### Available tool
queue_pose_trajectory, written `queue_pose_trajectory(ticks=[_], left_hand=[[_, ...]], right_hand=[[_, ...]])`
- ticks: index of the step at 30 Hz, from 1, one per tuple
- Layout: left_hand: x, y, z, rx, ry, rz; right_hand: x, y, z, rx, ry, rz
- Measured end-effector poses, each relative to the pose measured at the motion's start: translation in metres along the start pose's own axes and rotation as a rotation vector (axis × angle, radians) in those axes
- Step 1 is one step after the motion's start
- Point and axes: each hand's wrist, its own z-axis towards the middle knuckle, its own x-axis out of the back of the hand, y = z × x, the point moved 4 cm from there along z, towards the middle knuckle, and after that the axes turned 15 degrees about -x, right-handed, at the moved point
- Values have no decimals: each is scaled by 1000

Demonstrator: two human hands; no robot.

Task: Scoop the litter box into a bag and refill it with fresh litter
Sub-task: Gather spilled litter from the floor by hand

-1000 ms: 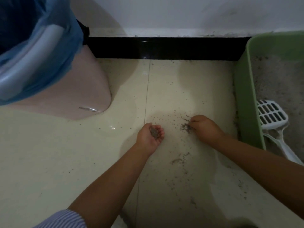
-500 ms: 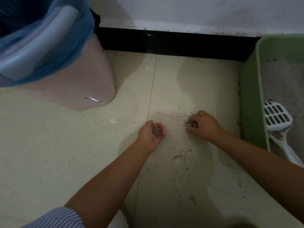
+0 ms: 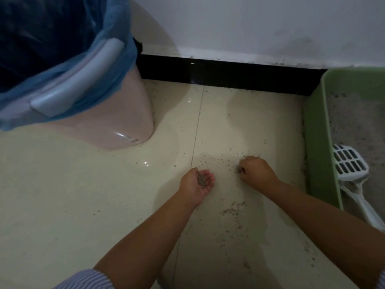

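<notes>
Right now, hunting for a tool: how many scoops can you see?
1: a white slotted scoop lies in the green litter box, at right. Others may be out of view.

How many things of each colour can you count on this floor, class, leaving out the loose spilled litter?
Green: 1, the litter box
White: 1, the scoop lying in it
Pink: 1, the bin
Blue: 1, the bag lining the bin
Total: 4
</notes>
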Motion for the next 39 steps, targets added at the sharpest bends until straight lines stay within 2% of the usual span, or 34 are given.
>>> queue_pose_trajectory(ticks=[4, 6, 9, 10, 12, 14, 16, 20, 23, 27, 32, 39], left_hand=[[2, 2, 0, 9, -10, -29], [4, 2, -1, 16, -13, -57], [7, -1, -5, 40, -46, -67], [8, -4, -7, 52, -59, -63], [11, -7, -8, 77, -59, -68], [16, -7, -9, 80, -50, -60], [25, -3, -7, 46, -26, -64], [59, 16, 2, -105, 72, -107], [86, 34, 5, -204, 138, -185], [110, 41, 8, -232, 202, -243], [99, 34, 14, -197, 143, -243], [36, 27, 23, -117, -23, -152]], right_hand=[[4, -4, 0, -103, 82, 197], [12, -18, -4, -41, -4, 349], [19, -44, -22, 185, -253, 439], [22, -46, -27, 229, -262, 455], [27, -39, -24, 168, -268, 539], [25, -27, -12, 129, -220, 425], [20, -25, -2, 165, -59, 206], [-14, -55, -9, 456, 183, -126], [-43, -91, -21, 578, 186, -315], [-71, -130, -24, 645, 146, -356], [-67, -123, -3, 561, 121, -385], [-54, -25, 7, 344, 173, -339]])
